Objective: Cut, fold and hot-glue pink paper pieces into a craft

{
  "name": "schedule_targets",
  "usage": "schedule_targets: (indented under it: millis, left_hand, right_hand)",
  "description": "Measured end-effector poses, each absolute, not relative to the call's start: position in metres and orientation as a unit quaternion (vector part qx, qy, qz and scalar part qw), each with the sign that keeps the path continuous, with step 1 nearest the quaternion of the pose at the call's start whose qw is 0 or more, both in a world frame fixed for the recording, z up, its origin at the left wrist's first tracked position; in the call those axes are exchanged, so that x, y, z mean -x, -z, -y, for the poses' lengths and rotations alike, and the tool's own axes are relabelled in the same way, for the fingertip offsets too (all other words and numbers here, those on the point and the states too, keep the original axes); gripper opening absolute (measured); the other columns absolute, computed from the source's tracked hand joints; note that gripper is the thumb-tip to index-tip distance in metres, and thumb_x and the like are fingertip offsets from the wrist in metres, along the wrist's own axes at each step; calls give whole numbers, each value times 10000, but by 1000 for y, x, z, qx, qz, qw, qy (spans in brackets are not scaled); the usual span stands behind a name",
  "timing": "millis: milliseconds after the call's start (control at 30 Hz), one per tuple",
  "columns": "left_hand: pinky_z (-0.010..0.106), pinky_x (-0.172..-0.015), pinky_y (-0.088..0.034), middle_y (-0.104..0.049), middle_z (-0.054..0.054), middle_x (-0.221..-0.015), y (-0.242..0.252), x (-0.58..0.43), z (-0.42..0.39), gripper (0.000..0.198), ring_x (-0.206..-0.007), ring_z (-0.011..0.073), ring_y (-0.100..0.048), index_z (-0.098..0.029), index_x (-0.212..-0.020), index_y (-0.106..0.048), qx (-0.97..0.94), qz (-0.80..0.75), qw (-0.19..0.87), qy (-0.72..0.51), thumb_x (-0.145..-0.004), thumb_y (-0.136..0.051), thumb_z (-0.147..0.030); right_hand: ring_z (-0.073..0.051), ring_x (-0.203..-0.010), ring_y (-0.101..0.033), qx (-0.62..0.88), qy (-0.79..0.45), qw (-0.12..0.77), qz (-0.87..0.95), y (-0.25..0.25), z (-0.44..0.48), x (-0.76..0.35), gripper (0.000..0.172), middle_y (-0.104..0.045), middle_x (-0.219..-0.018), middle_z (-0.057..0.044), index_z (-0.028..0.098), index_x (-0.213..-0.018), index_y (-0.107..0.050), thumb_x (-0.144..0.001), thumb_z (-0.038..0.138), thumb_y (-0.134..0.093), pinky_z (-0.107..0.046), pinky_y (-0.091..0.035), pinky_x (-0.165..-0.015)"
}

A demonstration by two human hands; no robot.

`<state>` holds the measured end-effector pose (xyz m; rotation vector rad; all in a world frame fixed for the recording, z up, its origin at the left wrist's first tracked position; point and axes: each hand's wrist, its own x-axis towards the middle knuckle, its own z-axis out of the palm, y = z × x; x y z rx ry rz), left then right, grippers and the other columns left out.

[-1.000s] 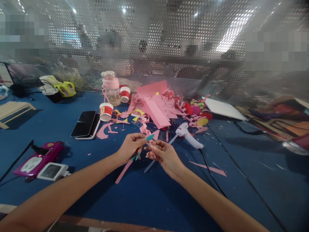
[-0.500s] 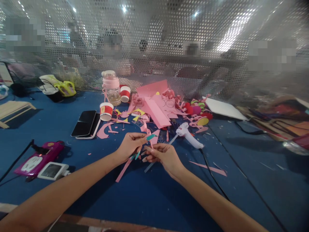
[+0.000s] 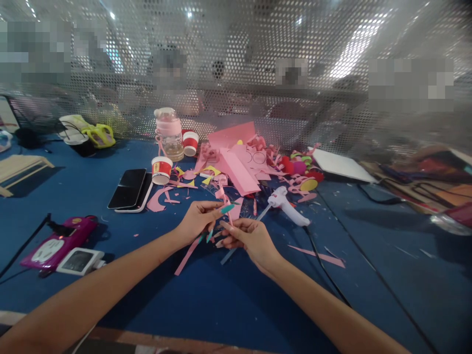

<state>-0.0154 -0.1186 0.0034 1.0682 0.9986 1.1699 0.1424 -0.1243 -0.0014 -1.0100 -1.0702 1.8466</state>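
Note:
Both hands meet over the middle of the blue table. My left hand [image 3: 199,221], with long teal nails, pinches a narrow pink paper strip [image 3: 225,200] that rises between the hands. From the right, my right hand [image 3: 252,241] grips the lower part of the same strip between thumb and fingers. Another pink strip [image 3: 187,255] slants down from under my left hand. A white glue gun [image 3: 289,206] lies just right of my right hand, a clear stick reaching from it toward the fingers. Pink paper pieces [image 3: 239,172] are heaped beyond the hands.
Two paper cups [image 3: 161,170] and a pink-topped bottle [image 3: 170,135] stand behind a black phone [image 3: 128,189]. A magenta power strip [image 3: 61,243] with a white charger [image 3: 80,260] sits at left. The glue gun's black cord [image 3: 326,273] runs to the front right. A perforated metal screen [image 3: 236,103] borders the back.
The hands and the strip between them have shifted only slightly. The loose strip under my left hand has tilted a little to the left.

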Motion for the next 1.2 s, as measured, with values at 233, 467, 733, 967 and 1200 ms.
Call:
schedule_targets:
  millis: [233,467,733,967,1200]
  left_hand:
    - [151,-289,-215,-435,-90,-353,1,19,116,473,-279,25,-317,-125,-985,-685,-480,-409,581,-515,-624,-740,-425]
    - [164,-292,-160,-483,-69,-438,-1,19,119,531,-303,7,-246,-143,-1022,-687,-491,-409,578,-507,-623,-729,-491]
    - [169,-362,-296,-461,-46,-381,-3,16,116,379,-342,33,-362,-126,-565,-642,-505,-429,538,-521,-673,-693,-485]
    - [176,-348,-199,-414,-62,-374,1,19,115,406,-324,21,-280,-130,-567,-605,-522,-418,546,-505,-721,-645,-503]
    - [185,-349,-220,-391,-53,-317,-3,17,118,509,-292,26,-300,-144,-433,-490,-540,-425,530,-498,-718,-626,-544]
  right_hand:
    - [-152,-521,-681,395,-725,380,416,3,125,-143,270,-715,-631,-47,117,-698,-672,-593,333,-794,-206,-556,-489]
    - [-148,-511,-676,401,-725,385,406,3,126,-141,292,-707,-609,-43,118,-674,-649,-574,345,-803,-211,-553,-493]
    - [-158,-529,-684,394,-729,376,415,2,129,-138,276,-706,-605,-41,124,-675,-656,-596,352,-789,-206,-550,-491]
    - [-150,-511,-679,395,-726,386,409,2,129,-139,275,-707,-605,-35,120,-663,-652,-579,337,-799,-200,-553,-484]
    - [-141,-493,-673,388,-736,376,408,3,130,-137,288,-708,-602,-33,124,-673,-641,-568,336,-805,-190,-551,-472]
